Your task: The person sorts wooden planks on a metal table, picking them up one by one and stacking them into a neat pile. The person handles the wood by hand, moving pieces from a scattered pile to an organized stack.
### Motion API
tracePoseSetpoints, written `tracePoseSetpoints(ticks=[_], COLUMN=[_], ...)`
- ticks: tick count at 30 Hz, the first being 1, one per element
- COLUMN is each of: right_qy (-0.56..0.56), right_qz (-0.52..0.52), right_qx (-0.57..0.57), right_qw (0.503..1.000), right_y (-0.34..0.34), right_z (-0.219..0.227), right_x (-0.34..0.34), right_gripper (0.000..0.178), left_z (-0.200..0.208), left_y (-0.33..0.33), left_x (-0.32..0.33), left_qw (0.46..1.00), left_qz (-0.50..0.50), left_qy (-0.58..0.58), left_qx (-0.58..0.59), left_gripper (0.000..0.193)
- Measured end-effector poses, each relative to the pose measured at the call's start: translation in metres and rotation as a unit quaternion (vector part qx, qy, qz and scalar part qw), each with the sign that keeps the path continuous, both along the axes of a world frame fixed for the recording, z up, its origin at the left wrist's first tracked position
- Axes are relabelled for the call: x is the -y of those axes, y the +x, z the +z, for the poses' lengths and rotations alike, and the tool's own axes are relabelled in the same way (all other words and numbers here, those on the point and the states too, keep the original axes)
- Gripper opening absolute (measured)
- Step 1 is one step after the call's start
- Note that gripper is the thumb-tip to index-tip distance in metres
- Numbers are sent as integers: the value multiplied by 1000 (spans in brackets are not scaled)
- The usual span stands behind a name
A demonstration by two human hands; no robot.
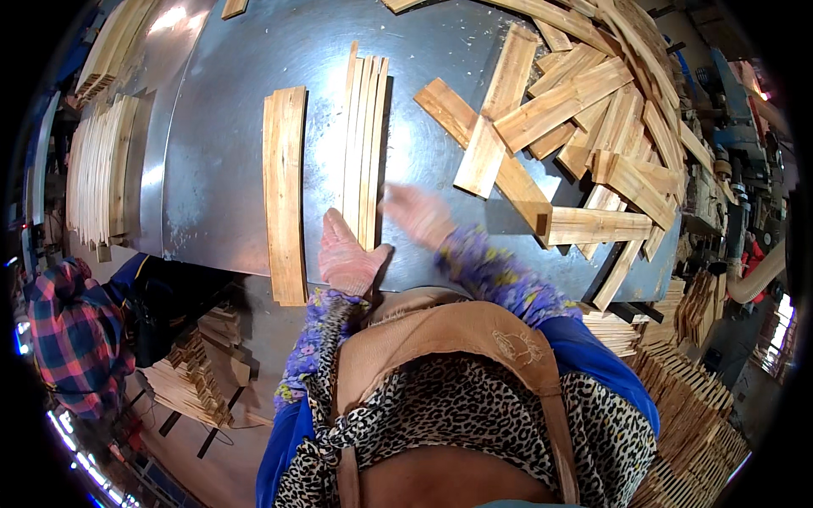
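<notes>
Several narrow wooden boards (365, 144) stand on edge, side by side, on the metal table; one sticks out farther at the far end. At their near end is my left hand (349, 258) in a pale pinkish glove, fingers stretched and thumb apart, laid against the boards. Just right of the boards, my right hand (417, 213), gloved alike, is smeared by motion, so its fingers do not show clearly; no board is visible in it. To the left lies a flat stack of boards (285, 195), its near end jutting over the table's front edge.
A loose heap of boards (563, 110) covers the table's right side. Neat board stacks (106, 169) stand at the far left. Another person in a checked top (80, 334) is at the lower left, near a floor stack (190, 385). More stacked wood (690, 415) fills the lower right.
</notes>
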State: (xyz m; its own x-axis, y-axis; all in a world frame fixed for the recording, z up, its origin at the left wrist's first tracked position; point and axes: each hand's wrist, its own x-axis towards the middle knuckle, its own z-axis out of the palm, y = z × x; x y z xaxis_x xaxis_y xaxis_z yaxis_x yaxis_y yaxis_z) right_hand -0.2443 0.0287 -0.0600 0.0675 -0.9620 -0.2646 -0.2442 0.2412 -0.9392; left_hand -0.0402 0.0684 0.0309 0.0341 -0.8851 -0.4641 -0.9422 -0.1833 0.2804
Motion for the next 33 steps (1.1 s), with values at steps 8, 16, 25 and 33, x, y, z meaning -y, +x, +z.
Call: tracePoseSetpoints(ticks=[8,16,25,33], right_qy=[216,-11,66,103], right_qz=[-272,-379,-80,46], right_qx=[-571,-315,406,-2], right_qw=[744,870,908,994], right_y=[-188,-187,21,29], right_z=[70,56,21,46], right_x=[147,66,-65,-28], right_gripper=[106,109,96,75], left_z=[-23,-13,-51,-85], left_y=[33,39,-6,26], left_x=[3,17,-20,-14], left_qw=[985,562,447,785], left_qz=[60,286,470,240], left_qy=[-74,194,186,68], left_qx=[-143,-751,-738,-567], left_gripper=[111,102,61,81])
